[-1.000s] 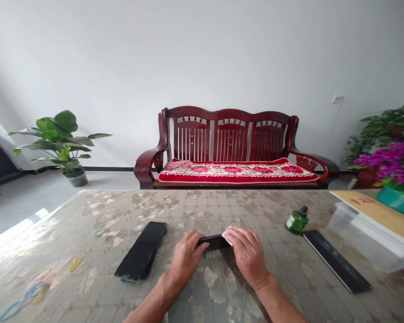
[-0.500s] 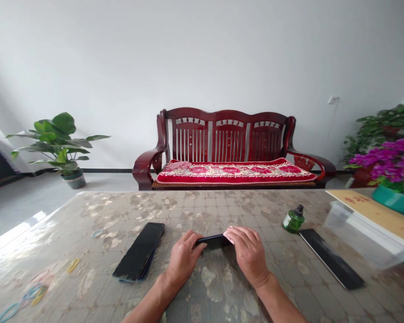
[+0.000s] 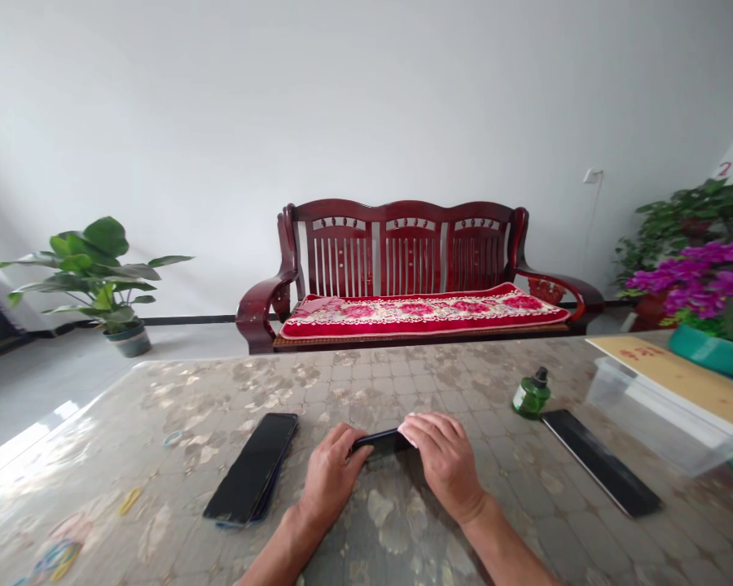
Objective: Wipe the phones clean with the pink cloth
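Observation:
A dark, thin phone (image 3: 384, 442) is held up off the table between both hands, seen nearly edge-on. My left hand (image 3: 335, 468) grips its left end between thumb and fingers. At its right end my right hand (image 3: 447, 464) is closed over the edge, with something small and white at the fingertips, too small to make out. Left of my hands lies a stack of dark phones (image 3: 253, 468). To the right, another dark phone (image 3: 602, 462) lies at a slant beside a green bottle (image 3: 531, 395) with a black cap.
A patterned cloth covers the table (image 3: 342, 382). Coloured bands (image 3: 61, 557) lie at the left front. At the right are a clear plastic box (image 3: 647, 419), a tan board (image 3: 678, 378) and purple flowers in a teal pot (image 3: 714, 350). Behind stands a wooden bench (image 3: 412, 244).
The camera view has tilted and shifted slightly. Both hands keep hold of the phone, and my right hand sits slightly further left in the view.

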Action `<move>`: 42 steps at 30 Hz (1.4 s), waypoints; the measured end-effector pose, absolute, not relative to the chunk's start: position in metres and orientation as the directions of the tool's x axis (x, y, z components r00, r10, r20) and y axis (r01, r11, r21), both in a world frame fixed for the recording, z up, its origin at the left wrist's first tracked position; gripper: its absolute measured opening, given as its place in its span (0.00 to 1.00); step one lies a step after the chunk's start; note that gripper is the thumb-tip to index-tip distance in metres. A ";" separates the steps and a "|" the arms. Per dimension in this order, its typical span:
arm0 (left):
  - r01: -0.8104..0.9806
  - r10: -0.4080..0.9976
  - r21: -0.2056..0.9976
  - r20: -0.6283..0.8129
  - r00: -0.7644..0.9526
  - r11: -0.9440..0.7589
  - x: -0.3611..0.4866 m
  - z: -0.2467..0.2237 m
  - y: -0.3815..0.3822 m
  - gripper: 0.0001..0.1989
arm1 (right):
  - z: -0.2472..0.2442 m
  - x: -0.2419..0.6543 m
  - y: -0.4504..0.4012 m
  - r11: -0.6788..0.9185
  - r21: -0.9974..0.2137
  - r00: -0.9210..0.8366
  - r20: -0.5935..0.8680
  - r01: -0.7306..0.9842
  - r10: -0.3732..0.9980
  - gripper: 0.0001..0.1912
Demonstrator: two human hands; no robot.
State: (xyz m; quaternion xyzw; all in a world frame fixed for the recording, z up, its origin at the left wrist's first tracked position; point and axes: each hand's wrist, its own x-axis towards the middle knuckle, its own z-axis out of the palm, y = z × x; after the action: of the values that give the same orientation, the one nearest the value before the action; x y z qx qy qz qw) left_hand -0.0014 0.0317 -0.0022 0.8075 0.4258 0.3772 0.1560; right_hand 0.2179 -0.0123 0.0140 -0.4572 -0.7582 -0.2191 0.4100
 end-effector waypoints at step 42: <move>0.748 0.754 0.113 0.162 0.636 -0.655 0.075 0.057 0.035 0.04 | -0.024 0.249 0.003 0.433 -0.473 0.134 0.779 0.768 0.613 0.14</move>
State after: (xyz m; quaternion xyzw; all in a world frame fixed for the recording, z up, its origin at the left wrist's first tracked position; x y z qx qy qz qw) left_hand 0.0750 0.0345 0.0565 0.9043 0.4152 0.0976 0.0174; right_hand 0.2486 0.0028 -0.0236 -0.5277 -0.6541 -0.0719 0.5372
